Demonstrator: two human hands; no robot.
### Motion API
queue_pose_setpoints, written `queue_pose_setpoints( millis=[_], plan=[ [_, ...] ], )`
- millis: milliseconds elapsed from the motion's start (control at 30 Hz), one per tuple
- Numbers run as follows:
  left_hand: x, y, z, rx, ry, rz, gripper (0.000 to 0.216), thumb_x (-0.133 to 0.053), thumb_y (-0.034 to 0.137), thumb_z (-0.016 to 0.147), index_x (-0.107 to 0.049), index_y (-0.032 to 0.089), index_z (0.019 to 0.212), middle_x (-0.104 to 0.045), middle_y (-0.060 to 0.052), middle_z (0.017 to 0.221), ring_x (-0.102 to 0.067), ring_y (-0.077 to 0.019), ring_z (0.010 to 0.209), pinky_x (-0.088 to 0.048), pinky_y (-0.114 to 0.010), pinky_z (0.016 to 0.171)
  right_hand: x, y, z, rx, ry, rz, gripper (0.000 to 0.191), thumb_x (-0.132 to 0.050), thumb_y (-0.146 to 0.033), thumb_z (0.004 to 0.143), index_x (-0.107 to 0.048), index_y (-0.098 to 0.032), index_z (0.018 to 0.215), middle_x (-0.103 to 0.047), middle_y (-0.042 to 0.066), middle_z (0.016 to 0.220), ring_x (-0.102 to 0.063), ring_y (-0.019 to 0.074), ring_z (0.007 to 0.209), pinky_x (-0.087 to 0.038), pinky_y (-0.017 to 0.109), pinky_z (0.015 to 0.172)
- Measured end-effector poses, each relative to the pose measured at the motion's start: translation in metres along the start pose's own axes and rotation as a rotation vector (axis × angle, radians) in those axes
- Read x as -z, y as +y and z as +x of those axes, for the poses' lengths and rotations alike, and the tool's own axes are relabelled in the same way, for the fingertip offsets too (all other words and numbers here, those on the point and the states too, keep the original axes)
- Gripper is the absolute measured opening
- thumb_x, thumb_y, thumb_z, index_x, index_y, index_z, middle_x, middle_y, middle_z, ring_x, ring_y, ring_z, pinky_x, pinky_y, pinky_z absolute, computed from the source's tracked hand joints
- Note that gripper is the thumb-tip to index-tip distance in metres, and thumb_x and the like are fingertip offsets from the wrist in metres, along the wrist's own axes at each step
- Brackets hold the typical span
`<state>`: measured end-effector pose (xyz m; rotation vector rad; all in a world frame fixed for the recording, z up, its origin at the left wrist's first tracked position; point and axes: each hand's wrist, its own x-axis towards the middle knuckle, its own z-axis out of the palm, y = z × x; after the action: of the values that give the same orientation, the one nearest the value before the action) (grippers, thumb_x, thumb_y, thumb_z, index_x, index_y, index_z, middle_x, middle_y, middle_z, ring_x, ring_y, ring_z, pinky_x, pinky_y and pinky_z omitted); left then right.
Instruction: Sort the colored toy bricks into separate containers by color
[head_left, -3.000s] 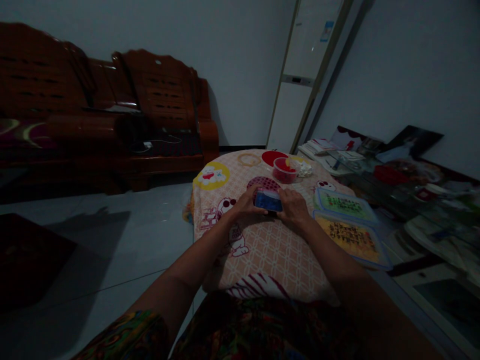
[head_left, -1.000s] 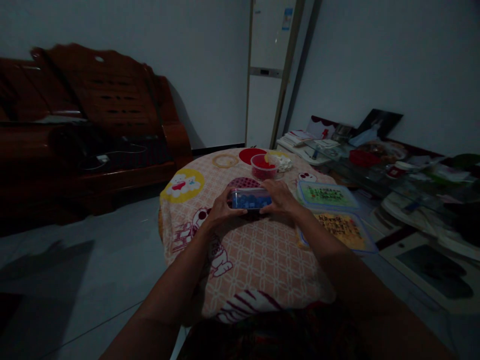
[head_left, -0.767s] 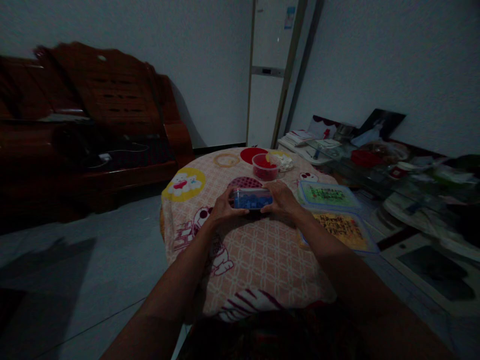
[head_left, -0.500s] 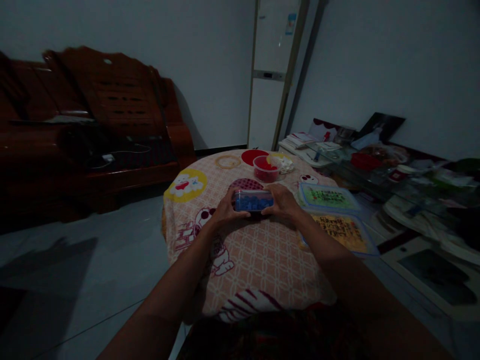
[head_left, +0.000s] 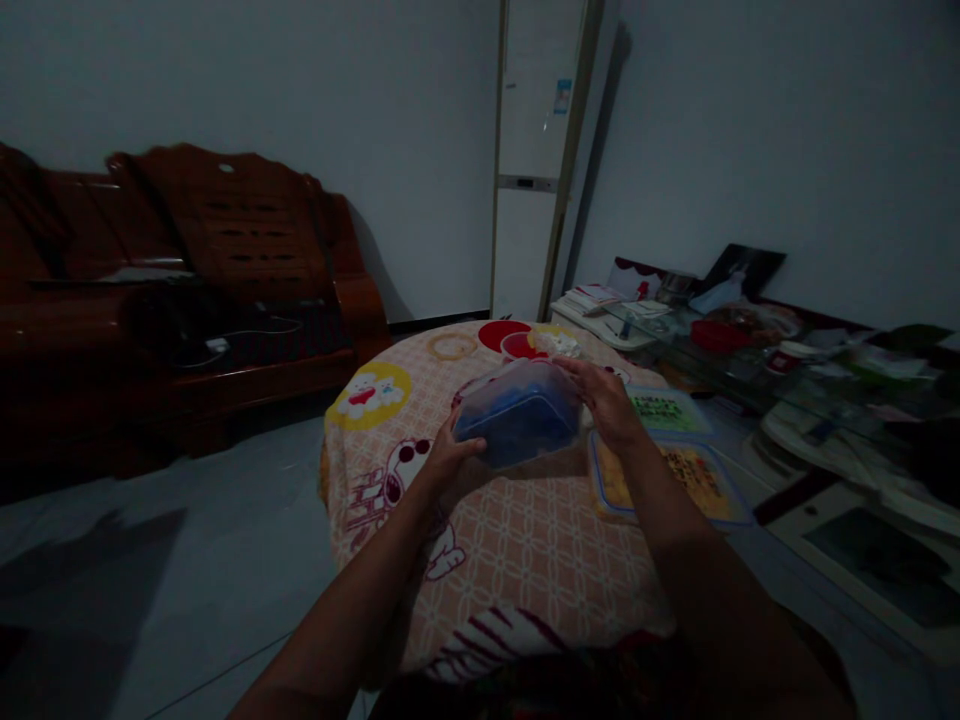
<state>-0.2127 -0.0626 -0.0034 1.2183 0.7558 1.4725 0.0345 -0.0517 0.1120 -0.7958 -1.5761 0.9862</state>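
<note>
1. The work in hand is a clear box (head_left: 519, 417) with something blue inside. It appears to be held up over the table (head_left: 536, 560), tilted, with one broad face turned toward the person.
2. The left hand (head_left: 448, 452) grasps the box's left end, its thumb pressed along the near face. The right hand (head_left: 609, 403) grips the far right edge, fingers reaching over the top.
3. Done, as far as the view shows: the box is securely taken up by both hands, and neither has let go.
4. Left, by judgement: the box is not set down, so the handling looks unfinished. Whether its lid is on cannot be told in this dim light.
5. On the right side of the table, a yellow box (head_left: 709, 484) lies near and a green box (head_left: 670, 413) lies just beyond it. Both bear dark marks on top, and neither is grasped; the right forearm passes in front of the yellow one.
6. On the far side, a bowl (head_left: 516, 345) with something red in it is partly hidden behind the clear box. Some crumpled white stuff (head_left: 564, 345) lies just right of it, and a pale ring (head_left: 452, 346) lies to its left.
</note>
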Motion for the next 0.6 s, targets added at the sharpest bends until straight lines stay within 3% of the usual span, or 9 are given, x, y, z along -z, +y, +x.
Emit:
queue_pose_setpoints(
  millis=[100,200,333,467,600],
  plan=[
    [-0.007,-0.005,-0.006,0.078,-0.034,-0.225,0.090,-0.087,0.051,0.056,-0.058,0.017,0.134,-0.069,-0.014,0.126,-0.058,-0.0385,0.126,-0.047,-0.051,0.107,-0.003,-0.008,-0.018,0.039,0.024,0.150,0.062,-0.057,-0.072,0.084,-0.070,-0.023,0.120,-0.069,0.008,0.129,-0.063,0.0286,0.122,-0.047,0.046,0.106],
    [-0.011,-0.008,-0.013,0.130,0.001,-0.353,0.085,-0.087,0.048,0.058,-0.060,0.020,0.133,-0.072,-0.011,0.121,-0.057,-0.0370,0.128,-0.045,-0.050,0.111,-0.011,-0.008,-0.039,0.100,-0.005,0.199,0.085,-0.074,-0.073,0.069,-0.059,-0.023,0.136,-0.062,0.011,0.138,-0.057,0.0313,0.130,-0.045,0.047,0.109],
    [-0.014,-0.016,-0.022,0.191,-0.035,-0.503,0.078,-0.085,0.043,0.064,-0.060,0.021,0.134,-0.073,-0.007,0.121,-0.056,-0.0333,0.131,-0.043,-0.045,0.115,-0.036,0.002,-0.065,0.092,0.076,0.066,0.109,-0.093,-0.051,0.052,-0.046,-0.021,0.145,-0.057,0.014,0.144,-0.052,0.0309,0.134,-0.044,0.044,0.111],
    [-0.026,-0.031,-0.035,0.313,-0.166,-0.698,0.070,-0.078,0.044,0.074,-0.058,0.016,0.135,-0.073,-0.010,0.121,-0.056,-0.0312,0.131,-0.042,-0.042,0.116,-0.070,0.004,-0.082,0.052,0.323,-0.129,0.106,-0.093,-0.041,0.054,-0.043,-0.018,0.145,-0.063,0.014,0.134,-0.060,0.0299,0.124,-0.049,0.043,0.105],
    [-0.042,-0.041,-0.044,0.356,-0.243,-0.900,0.067,-0.068,0.048,0.084,-0.055,0.013,0.139,-0.068,-0.012,0.131,-0.045,-0.0277,0.141,-0.028,-0.041,0.123,-0.092,-0.011,-0.084,0.074,0.450,-0.310,0.093,-0.088,-0.038,0.060,-0.047,-0.017,0.141,-0.065,0.014,0.130,-0.063,0.0292,0.118,-0.052,0.042,0.102]
  ],
)
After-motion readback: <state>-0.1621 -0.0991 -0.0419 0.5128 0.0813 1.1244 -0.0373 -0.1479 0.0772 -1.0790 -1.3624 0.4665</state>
